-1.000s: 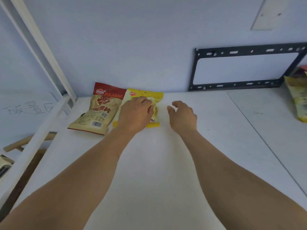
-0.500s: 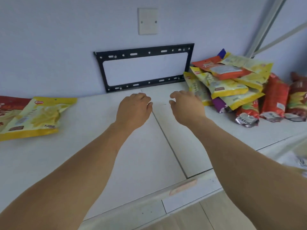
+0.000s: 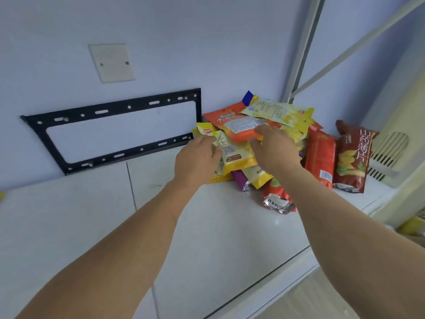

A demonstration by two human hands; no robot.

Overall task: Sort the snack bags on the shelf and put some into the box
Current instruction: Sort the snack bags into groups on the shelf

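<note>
Both hands are on a heap of crinkly foil snack bags [image 3: 271,139] at the back right of the white laminate shelf top [image 3: 218,238]. The left hand [image 3: 197,161] has its fingers bent over the left edge of a yellow-and-white glossy bag [image 3: 232,153] on the near side of the heap; whether it truly grips the bag or only rests on it I cannot tell. The right hand [image 3: 273,149] lies just beside it, a little apart, fingers spread and lightly bent across the yellow bag and the lower edge of an orange bag with a white label [image 3: 236,127] above it.

A pale yellow bag [image 3: 276,111] tops the heap; a purple bag [image 3: 239,180] and a silver-ended red one [image 3: 276,199] poke out below. To the right, an orange-red bag [image 3: 320,157] and a dark brown bag with printed crisps [image 3: 351,157] lean upright.

On the pale blue wall behind the shelf hang a black perforated metal bracket frame [image 3: 110,132] and a cream blank cover plate [image 3: 112,62]. White slanted frame bars [image 3: 301,49] rise at the right. No box can be made out.
</note>
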